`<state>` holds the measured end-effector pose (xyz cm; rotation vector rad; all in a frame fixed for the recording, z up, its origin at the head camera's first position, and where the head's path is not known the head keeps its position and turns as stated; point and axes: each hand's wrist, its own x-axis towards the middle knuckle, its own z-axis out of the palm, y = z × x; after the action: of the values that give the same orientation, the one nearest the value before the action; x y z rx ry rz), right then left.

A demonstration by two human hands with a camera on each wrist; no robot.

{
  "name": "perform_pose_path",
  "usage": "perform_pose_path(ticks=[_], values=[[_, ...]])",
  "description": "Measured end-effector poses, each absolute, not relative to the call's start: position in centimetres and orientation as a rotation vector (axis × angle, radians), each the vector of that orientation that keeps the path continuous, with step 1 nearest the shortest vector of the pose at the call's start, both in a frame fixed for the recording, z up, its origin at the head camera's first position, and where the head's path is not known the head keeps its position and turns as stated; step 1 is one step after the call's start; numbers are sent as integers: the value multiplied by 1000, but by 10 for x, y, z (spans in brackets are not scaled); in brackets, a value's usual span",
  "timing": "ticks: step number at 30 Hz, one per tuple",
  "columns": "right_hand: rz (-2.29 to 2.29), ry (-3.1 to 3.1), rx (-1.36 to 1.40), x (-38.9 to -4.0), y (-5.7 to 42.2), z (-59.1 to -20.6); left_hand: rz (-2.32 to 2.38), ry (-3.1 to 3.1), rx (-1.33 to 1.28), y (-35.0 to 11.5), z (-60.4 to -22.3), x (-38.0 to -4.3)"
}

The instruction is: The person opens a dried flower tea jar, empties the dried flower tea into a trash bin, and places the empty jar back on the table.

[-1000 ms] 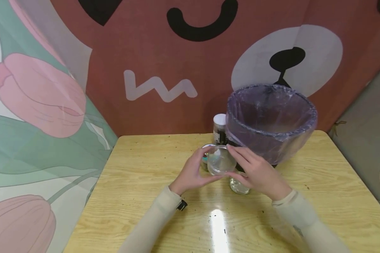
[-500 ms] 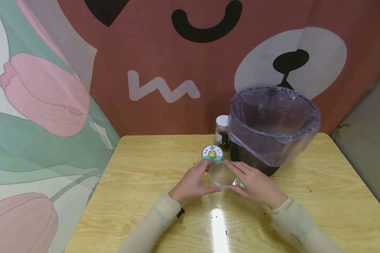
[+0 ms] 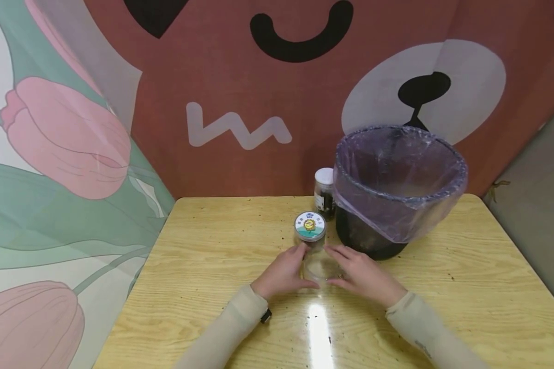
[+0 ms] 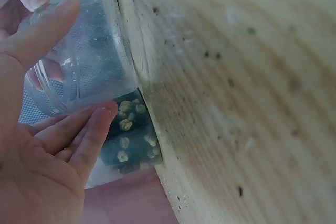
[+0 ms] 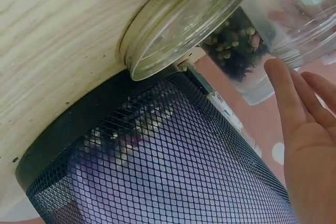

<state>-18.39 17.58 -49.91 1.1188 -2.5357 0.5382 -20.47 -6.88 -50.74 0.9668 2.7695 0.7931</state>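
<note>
A clear plastic jar [image 3: 320, 267] stands low over the tabletop between both hands, see-through and without a lid on its mouth. My left hand [image 3: 283, 271] holds its left side; in the left wrist view the thumb lies along one side of the jar [image 4: 102, 51] and the fingers along the other. On the opposite side my right hand [image 3: 367, 274] grips it, fingertips right at the threaded rim. Beside the right hand lies a gold-rimmed screw lid [image 5: 134, 51], hidden behind that hand in the head view. Just behind stands a closed jar [image 3: 310, 228] with a colourful sunflower label on top and dried buds inside.
A black mesh bin [image 3: 374, 236] lined with a purple bag stands at the back right. Against it is a white-capped bottle [image 3: 324, 192] with dark contents. Dark specks are scattered over the wooden table [image 3: 226, 225]. A printed cloth [image 3: 231, 169] hangs behind.
Both hands have brought the clear jar down and toward the person, onto or close over the table. The labelled jar behind it has come into fuller view.
</note>
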Motion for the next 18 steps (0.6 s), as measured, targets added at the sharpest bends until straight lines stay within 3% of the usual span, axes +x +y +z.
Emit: perform_pose_path(ticks=[18], values=[[553, -2635, 1061, -186, 182, -496, 822, 2758, 961, -56, -514, -205]])
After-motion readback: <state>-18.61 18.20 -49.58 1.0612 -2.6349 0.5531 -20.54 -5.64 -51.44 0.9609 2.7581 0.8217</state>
